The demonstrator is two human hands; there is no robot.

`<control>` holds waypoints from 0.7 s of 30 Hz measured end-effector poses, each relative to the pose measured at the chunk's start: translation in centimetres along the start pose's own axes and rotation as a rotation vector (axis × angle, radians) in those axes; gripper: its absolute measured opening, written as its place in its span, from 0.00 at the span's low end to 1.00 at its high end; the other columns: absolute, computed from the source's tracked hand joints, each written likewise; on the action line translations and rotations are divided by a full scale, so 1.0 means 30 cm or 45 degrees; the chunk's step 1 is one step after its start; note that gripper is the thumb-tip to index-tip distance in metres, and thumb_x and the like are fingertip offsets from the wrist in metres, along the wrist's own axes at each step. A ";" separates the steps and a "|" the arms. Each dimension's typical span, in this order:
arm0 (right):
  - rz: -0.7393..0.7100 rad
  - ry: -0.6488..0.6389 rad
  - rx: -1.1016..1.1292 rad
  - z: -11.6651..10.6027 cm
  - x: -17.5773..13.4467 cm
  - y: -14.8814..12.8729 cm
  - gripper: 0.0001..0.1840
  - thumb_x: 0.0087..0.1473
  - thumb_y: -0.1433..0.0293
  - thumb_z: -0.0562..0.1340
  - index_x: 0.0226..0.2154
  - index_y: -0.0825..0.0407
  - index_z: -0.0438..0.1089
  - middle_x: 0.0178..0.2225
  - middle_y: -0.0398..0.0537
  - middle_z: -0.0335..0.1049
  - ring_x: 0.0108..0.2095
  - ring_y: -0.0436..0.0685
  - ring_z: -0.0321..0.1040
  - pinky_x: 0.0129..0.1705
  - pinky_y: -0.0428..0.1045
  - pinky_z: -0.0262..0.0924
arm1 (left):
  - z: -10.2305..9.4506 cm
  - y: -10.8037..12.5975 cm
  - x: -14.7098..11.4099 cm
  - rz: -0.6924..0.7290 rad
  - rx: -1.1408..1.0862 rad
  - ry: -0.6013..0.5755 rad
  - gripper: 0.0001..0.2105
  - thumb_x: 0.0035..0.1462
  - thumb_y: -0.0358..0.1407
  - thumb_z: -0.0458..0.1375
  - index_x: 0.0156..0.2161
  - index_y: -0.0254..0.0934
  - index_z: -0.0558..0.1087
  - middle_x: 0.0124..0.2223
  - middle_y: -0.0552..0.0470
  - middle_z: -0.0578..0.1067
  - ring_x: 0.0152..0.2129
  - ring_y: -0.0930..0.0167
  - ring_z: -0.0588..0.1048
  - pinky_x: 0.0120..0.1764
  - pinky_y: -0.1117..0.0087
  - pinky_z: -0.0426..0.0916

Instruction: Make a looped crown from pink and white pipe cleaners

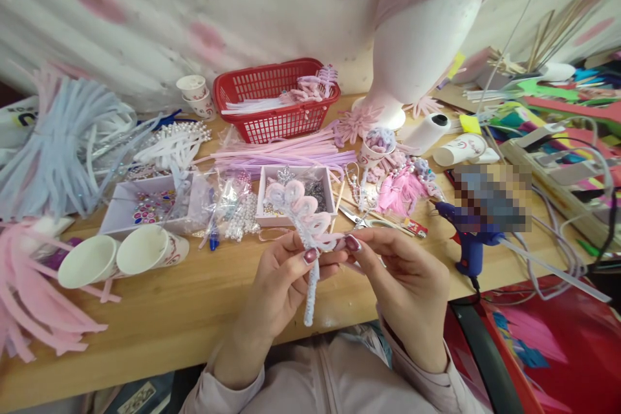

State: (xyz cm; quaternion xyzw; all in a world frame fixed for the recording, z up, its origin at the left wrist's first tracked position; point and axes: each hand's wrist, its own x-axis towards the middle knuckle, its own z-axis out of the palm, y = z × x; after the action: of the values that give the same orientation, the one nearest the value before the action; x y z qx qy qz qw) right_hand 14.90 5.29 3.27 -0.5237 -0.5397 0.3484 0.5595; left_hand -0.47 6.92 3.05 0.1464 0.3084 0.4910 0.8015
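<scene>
Over the front of the table I hold a pipe-cleaner flower spray [313, 223], with pink and pale blue loops along a pale wrapped stem. My left hand [284, 275] is closed, thumb and fingers pinching the stem just below the loops. The stem's lower end sticks out beneath it. At the right, my right hand [400, 278] pinches a pink pipe-cleaner loop [334, 244] that joins the stem. Just behind the spray sits a white box [330, 204] with silvery and dark beads. Scissors [359, 218] lie past my right fingertips.
A blue glue gun [468, 246] with its cord lies on the right. Paper cups [90, 262] and pipe-cleaner bundles [53, 155] stand at the left. A red basket [281, 123] and a white mannequin head [417, 45] are at the back.
</scene>
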 end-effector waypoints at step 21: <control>0.428 0.793 -1.042 -0.414 -0.066 0.178 0.16 0.46 0.57 0.73 0.24 0.48 0.70 0.26 0.51 0.68 0.26 0.59 0.65 0.32 0.56 0.56 | -0.017 -0.001 0.018 0.030 -0.030 -0.154 0.06 0.55 0.30 0.69 0.40 0.34 0.84 0.43 0.46 0.86 0.39 0.70 0.84 0.40 0.79 0.78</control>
State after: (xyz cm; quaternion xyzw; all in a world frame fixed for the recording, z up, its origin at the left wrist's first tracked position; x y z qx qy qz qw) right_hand 27.53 1.92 -0.72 -0.8566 -0.3486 0.0225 0.3799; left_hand -0.58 7.35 2.45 0.1699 0.2516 0.4943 0.8146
